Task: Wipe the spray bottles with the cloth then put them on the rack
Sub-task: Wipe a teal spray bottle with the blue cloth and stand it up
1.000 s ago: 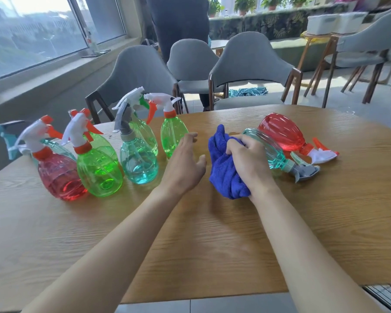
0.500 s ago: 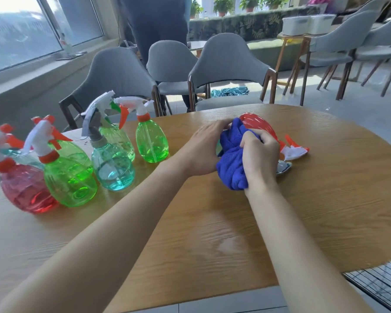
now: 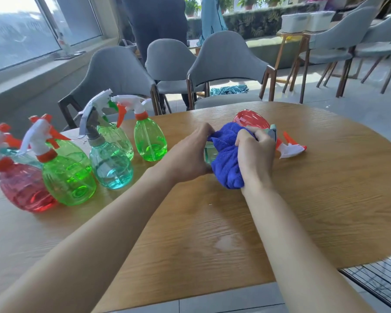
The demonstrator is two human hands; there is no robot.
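A teal spray bottle point(image 3: 209, 153) sits between my hands above the wooden table point(image 3: 325, 188), mostly hidden. My left hand point(image 3: 190, 152) grips its body. My right hand point(image 3: 254, 152) holds a blue cloth point(image 3: 227, 159) wrapped against the bottle; the grey nozzle point(image 3: 271, 132) pokes out past my fingers. Behind it lies a red bottle point(image 3: 251, 118) on its side with a white and orange trigger point(image 3: 289, 149). At the left stand several upright bottles: a red one point(image 3: 23, 188), a green one point(image 3: 68, 177), a teal one point(image 3: 111, 166), a small green one point(image 3: 150, 141).
Grey chairs point(image 3: 226, 62) stand along the table's far edge, more at the back right. A person's dark-clothed legs point(image 3: 158, 26) are behind the chairs. White bins point(image 3: 307, 21) sit on a side table at the back right. No rack is in view.
My left hand moved from the bare table onto the teal bottle. Both hands and the cloth now close round that bottle, and it has turned from lying flat.
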